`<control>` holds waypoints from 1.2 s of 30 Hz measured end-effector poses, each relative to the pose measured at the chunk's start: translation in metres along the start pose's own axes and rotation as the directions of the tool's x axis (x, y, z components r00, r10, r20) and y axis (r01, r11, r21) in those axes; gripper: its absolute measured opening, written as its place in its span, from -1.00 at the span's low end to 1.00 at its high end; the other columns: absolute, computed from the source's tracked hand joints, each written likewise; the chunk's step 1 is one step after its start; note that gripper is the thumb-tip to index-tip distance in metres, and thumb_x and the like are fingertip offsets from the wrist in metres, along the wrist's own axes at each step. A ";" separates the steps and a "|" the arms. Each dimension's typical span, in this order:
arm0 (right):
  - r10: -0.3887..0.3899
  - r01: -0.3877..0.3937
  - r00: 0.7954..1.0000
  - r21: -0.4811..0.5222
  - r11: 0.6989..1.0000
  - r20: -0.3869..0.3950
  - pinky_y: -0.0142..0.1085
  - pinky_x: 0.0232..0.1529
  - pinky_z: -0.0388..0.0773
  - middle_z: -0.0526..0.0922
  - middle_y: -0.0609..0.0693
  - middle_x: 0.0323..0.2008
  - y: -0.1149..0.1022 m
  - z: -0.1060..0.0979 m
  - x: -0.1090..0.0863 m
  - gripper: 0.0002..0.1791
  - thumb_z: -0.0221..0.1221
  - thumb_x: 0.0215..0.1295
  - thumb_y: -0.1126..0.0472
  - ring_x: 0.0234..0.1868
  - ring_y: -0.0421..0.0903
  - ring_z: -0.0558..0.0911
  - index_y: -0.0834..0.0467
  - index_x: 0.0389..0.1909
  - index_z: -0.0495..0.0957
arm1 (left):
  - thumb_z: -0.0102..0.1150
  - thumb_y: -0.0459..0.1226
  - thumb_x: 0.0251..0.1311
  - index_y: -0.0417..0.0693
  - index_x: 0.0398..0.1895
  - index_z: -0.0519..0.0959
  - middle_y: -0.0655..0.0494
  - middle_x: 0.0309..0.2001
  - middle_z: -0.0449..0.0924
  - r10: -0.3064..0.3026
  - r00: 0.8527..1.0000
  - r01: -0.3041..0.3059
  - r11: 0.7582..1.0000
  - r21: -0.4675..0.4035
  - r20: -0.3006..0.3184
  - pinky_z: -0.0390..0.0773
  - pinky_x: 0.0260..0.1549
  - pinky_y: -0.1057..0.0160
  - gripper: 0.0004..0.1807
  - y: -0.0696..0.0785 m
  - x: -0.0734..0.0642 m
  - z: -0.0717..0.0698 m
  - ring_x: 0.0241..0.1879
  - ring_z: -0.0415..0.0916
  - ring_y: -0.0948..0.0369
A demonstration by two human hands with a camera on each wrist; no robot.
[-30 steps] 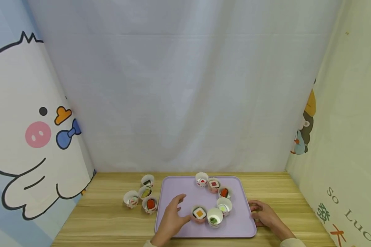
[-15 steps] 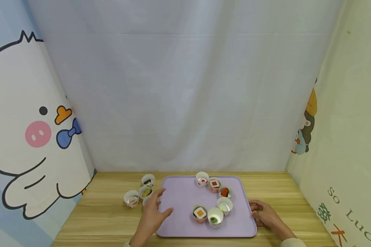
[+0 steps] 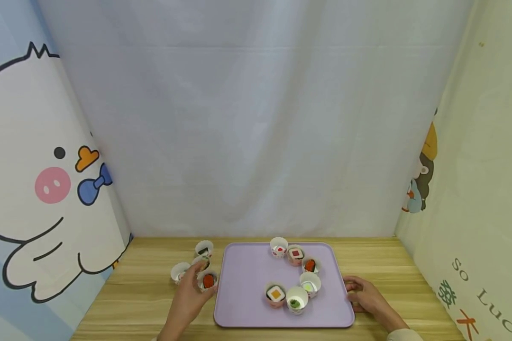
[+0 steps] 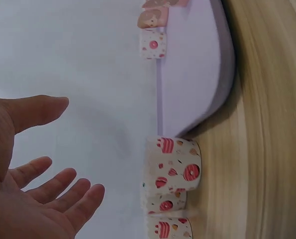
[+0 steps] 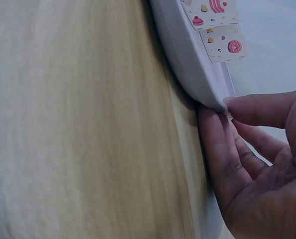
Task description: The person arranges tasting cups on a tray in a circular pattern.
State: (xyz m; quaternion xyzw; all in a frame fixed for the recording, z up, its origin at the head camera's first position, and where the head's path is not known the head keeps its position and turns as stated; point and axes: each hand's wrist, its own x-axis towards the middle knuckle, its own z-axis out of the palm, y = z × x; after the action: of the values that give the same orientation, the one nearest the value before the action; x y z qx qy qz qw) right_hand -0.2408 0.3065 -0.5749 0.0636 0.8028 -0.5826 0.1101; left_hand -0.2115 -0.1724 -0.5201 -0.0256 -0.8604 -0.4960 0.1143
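Observation:
My left hand [image 3: 187,293] reaches over the group of paper cups left of the tray. Its thumb and fingers are spread to either side of a paper cup with a red-topped sushi piece [image 3: 208,281]. In the left wrist view the fingers are apart with nothing between them, and the nearest cup [image 4: 173,164], white with pink prints, stands beyond. At the lilac tray [image 3: 243,310], my right hand [image 3: 364,297] pinches the right rim, thumb on top and fingers below, as the right wrist view shows. The cup of yellowish-green food [image 3: 202,262] is partly covered by the left fingers.
On the tray several paper cups form a curve, among them one with orange-topped sushi [image 3: 275,294] and one with green food [image 3: 296,301]. A cup with dark food [image 3: 204,248] stands behind the left group. A pale curtain [image 3: 256,142] hangs behind the wooden table [image 3: 123,303].
My left hand has moved left, from over the tray beside the orange-topped cup to the cups on the table. My right hand has stayed at the tray's rim. The cups have not moved.

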 end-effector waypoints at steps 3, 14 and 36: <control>-0.006 0.006 1.000 0.002 1.000 0.005 -0.16 -0.40 0.65 0.53 0.14 -0.13 0.000 0.000 0.000 -0.30 0.16 0.03 0.53 -0.31 -0.10 0.58 0.43 0.30 0.28 | 0.45 -0.31 -0.02 -0.23 0.34 0.33 -0.29 0.26 0.43 -0.018 1.000 0.019 0.999 0.043 -0.024 0.45 0.18 -0.16 -0.20 -0.009 -0.001 -0.007 0.21 0.44 -0.22; 0.005 -0.005 1.000 -0.010 1.000 -0.016 -0.18 -0.40 0.63 0.54 0.10 -0.14 0.000 -0.001 0.001 -0.31 0.18 0.04 0.52 -0.29 -0.10 0.58 0.40 0.29 0.31 | 0.33 -0.29 0.07 -0.21 0.46 0.08 -0.37 0.41 0.12 -0.191 0.981 0.192 0.979 0.071 -0.023 0.25 0.27 -0.29 -0.09 -0.048 0.012 -0.040 0.38 0.14 -0.29; -0.005 0.005 1.000 -0.007 1.000 -0.006 -0.18 -0.41 0.64 0.55 0.10 -0.15 0.002 0.000 0.001 -0.30 0.17 0.03 0.52 -0.31 -0.10 0.59 0.42 0.29 0.30 | 0.40 -0.36 0.00 -0.36 0.46 -0.01 -0.45 0.42 0.12 -0.191 0.980 0.191 0.982 0.007 0.059 0.16 0.39 -0.20 0.01 -0.102 0.041 -0.043 0.41 0.11 -0.32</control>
State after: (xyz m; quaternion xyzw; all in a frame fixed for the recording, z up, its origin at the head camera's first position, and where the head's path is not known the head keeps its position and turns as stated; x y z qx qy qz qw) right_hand -0.2410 0.3068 -0.5767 0.0628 0.8052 -0.5799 0.1066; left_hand -0.2598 -0.2638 -0.5772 0.0424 -0.8621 -0.5033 0.0406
